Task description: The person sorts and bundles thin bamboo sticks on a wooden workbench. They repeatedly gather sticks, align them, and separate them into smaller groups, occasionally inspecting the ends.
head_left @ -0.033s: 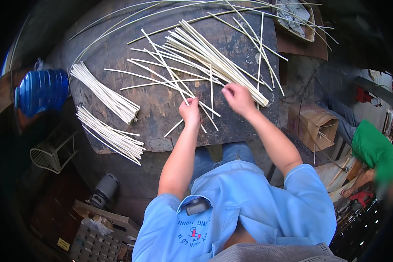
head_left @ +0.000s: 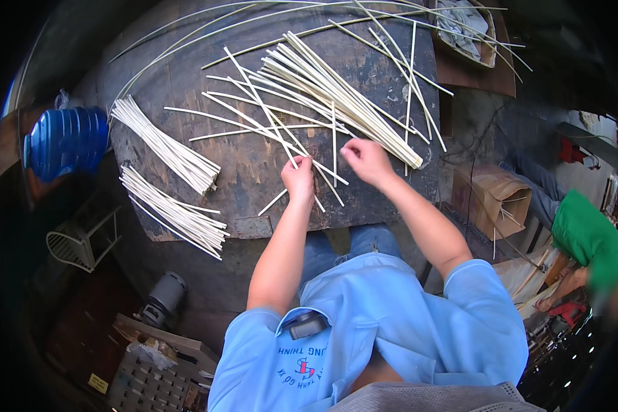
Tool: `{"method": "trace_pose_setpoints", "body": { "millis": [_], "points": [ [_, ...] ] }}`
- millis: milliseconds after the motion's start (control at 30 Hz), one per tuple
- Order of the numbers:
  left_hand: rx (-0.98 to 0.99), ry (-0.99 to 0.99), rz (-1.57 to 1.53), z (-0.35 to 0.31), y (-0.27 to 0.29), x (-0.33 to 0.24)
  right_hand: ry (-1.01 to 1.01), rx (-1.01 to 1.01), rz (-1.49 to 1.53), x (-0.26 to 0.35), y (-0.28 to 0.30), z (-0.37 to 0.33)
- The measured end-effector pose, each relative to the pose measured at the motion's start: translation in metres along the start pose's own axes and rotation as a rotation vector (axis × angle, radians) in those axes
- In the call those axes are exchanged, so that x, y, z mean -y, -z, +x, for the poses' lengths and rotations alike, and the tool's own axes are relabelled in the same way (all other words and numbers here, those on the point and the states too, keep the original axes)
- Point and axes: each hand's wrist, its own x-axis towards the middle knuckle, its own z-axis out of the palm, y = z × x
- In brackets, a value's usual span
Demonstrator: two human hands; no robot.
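Note:
Pale thin sticks lie across a dark worn wooden tabletop. My left hand is closed in a pinch on a pale stick that slants away up the table, with other sticks crossing beside it. To its right, my right hand has its fingers curled together near the ends of several loose sticks; whatever they hold, if anything, is hidden. A thick bundle of sticks lies just beyond the right hand. Two more bundles, an upper one and a lower one, rest at the table's left.
Long bent strips arc over the far side. More loose sticks cross at the far right, near a basket with grey cloth. Off the table stand a blue water jug, a cardboard box and a person in green.
My right hand has shifted slightly left, toward my left hand, and a little nearer to me. My left hand keeps its place on the stick.

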Motion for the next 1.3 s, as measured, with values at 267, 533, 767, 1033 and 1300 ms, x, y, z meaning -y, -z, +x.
{"method": "trace_pose_setpoints", "body": {
  "millis": [267, 533, 767, 1033, 1300],
  "points": [
    [0.151, 0.106, -0.26, -0.041, 0.04, -0.021, -0.151, 0.493, 0.449, 0.002, -0.067, -0.019],
    [-0.096, -0.105, -0.188, -0.007, 0.061, -0.015, 0.05, -0.069, -0.226, 0.025, -0.094, 0.003],
    [-0.171, -0.057, -0.056, 0.054, 0.043, -0.053, -0.105, 0.05, -0.228, 0.032, -0.099, 0.026],
    [0.034, 0.073, -0.221, 0.077, 0.015, -0.078, -0.228, 0.338, 0.628, 0.025, -0.028, 0.028],
    [0.17, 0.118, -0.524, 0.093, 0.018, -0.097, -0.202, 0.364, 0.469, 0.028, 0.014, 0.001]
  ]
}}
